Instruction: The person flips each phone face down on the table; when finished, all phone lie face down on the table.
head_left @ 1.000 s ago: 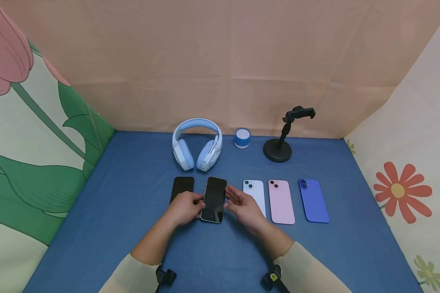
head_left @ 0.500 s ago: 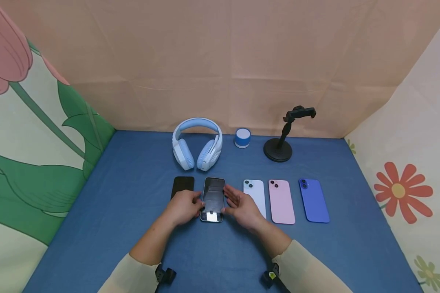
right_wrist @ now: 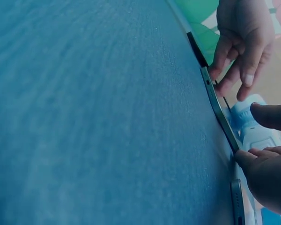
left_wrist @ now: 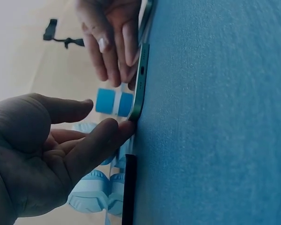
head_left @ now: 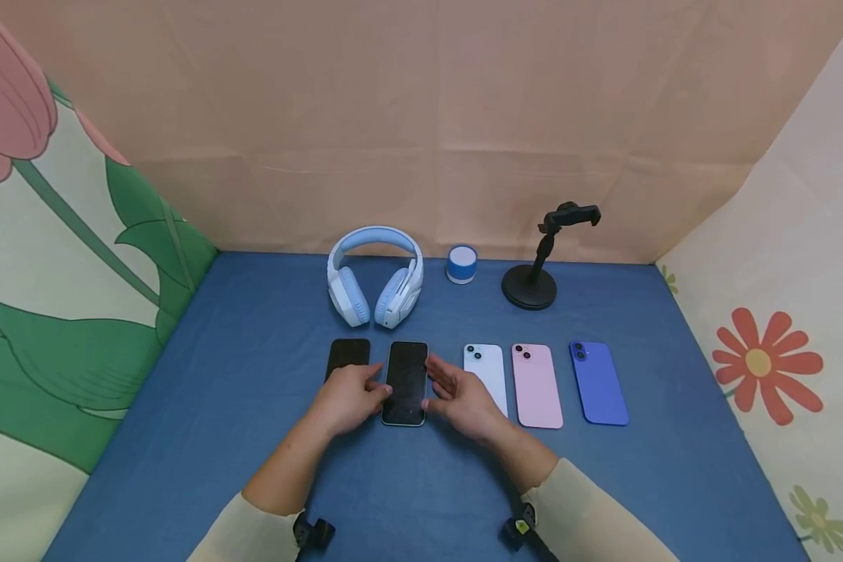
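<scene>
Creased tan backdrop (head_left: 421,117) behind blue tabletop (head_left: 688,484) — tulip-printed sheet (head_left: 63,359) at left, pale flower-printed sheet (head_left: 794,242) at right.

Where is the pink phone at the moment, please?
In the head view, the pink phone lies right of centre on the blue cloth, between the white phone and the blue phone.

A blue-covered table (head_left: 407,499) bore a dark-screened phone (head_left: 406,382), lying flat. Left of that phone lay a black phone (head_left: 348,353); to its right, in order, a pale phone (head_left: 488,371), a pink phone (head_left: 538,388) and a violet-blue phone (head_left: 599,384). Behind it rested light-blue headphones (head_left: 395,295); behind and rightward, a blue-and-white cylinder (head_left: 461,264), then, farther right, a black stand (head_left: 529,290).
</scene>
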`<action>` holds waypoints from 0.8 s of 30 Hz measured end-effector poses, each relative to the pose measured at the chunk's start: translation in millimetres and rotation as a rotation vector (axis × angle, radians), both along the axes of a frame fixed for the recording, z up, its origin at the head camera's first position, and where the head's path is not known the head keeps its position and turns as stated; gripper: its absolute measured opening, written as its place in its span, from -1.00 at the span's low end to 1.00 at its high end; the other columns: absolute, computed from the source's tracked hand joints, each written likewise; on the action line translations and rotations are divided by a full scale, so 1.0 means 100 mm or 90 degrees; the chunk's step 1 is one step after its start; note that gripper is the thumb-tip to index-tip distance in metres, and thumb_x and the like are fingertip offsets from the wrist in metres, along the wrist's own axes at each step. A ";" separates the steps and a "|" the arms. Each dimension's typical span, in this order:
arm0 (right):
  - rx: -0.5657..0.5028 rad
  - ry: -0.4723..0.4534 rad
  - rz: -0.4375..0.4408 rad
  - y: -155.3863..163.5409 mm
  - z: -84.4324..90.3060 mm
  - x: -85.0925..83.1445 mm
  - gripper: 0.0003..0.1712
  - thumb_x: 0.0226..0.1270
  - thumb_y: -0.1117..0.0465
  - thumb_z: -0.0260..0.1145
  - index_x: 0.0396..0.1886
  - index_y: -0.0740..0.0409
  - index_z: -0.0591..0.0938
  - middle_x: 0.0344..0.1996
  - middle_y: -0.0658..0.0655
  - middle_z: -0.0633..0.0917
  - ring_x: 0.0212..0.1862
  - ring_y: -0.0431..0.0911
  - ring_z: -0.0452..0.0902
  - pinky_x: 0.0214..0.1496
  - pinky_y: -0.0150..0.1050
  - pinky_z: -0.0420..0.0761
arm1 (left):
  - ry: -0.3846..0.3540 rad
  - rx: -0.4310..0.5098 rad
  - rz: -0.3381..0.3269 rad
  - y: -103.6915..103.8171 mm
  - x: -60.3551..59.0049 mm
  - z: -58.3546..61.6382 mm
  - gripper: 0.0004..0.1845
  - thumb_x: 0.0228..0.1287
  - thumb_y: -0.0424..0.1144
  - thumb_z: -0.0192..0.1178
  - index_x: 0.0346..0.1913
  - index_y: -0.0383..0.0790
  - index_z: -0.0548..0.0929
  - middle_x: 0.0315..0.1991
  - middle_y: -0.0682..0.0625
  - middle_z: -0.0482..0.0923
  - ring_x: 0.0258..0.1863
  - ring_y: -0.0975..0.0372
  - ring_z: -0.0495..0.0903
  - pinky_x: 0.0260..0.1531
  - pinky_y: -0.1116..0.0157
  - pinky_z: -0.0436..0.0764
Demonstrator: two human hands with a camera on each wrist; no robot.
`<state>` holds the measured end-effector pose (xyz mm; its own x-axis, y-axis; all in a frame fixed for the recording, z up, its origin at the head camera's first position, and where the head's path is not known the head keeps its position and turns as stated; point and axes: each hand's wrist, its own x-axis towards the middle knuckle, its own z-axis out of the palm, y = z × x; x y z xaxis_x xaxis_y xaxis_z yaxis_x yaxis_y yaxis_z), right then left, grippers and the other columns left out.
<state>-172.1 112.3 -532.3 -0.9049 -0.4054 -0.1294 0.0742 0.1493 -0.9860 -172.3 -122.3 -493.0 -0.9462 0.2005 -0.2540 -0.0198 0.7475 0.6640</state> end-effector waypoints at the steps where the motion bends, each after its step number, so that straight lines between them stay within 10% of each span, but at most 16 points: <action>1: -0.001 0.000 0.001 0.01 0.00 0.00 -0.08 0.32 0.47 0.43 0.61 0.35 0.21 0.55 0.28 0.33 0.56 0.09 0.23 0.46 -0.07 0.35 | 0.012 -0.001 0.000 0.00 0.00 0.00 -0.39 0.44 -0.14 0.34 0.43 -0.35 0.51 -0.42 0.12 0.74 -0.42 0.27 0.67 -0.22 0.13 0.63; 10: -0.010 0.011 -0.004 0.13 0.06 0.05 -0.11 0.35 0.40 0.44 0.59 0.36 0.23 0.53 0.30 0.35 0.54 0.11 0.27 0.44 -0.03 0.37 | 0.068 0.042 0.018 0.03 -0.02 -0.01 -0.41 0.39 -0.13 0.37 0.43 -0.18 0.55 0.09 -0.04 0.74 -0.10 0.18 0.77 -0.05 0.06 0.70; 24: 0.035 0.001 -0.067 0.48 0.16 0.11 -0.16 0.41 0.29 0.42 0.60 0.25 0.28 0.49 0.22 0.44 0.46 0.08 0.42 0.38 -0.07 0.47 | 0.018 0.210 -0.035 0.34 -0.05 -0.02 -0.49 0.43 -0.18 0.34 0.38 -0.22 0.59 0.14 -0.04 0.70 -0.06 0.23 0.74 -0.09 0.20 0.71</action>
